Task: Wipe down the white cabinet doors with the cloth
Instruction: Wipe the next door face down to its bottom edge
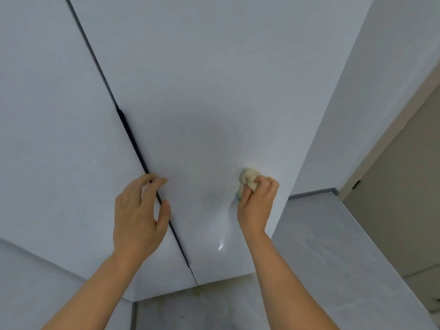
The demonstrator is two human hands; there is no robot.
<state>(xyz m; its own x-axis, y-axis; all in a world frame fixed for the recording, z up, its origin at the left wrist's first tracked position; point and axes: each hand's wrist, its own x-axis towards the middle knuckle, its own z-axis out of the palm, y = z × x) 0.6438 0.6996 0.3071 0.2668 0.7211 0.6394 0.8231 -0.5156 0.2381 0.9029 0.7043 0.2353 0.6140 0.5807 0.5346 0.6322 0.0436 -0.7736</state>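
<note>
Two white cabinet doors fill the view, the left door [54, 139] and the right door [214, 91], split by a dark gap with a black edge handle [133, 141]. My right hand [256, 203] grips a bunched cream cloth [248, 176] with a teal patch and presses it against the lower part of the right door. My left hand [138, 215] is at the gap, fingers loosely curved over the right door's edge, thumb on the door face, holding nothing.
A white wall [371, 96] stands to the right of the cabinet. Below it runs a grey marbled ledge [333, 258] with a raised rim. A beige door [409, 186] is at the far right. Grey floor [190, 310] lies under the doors.
</note>
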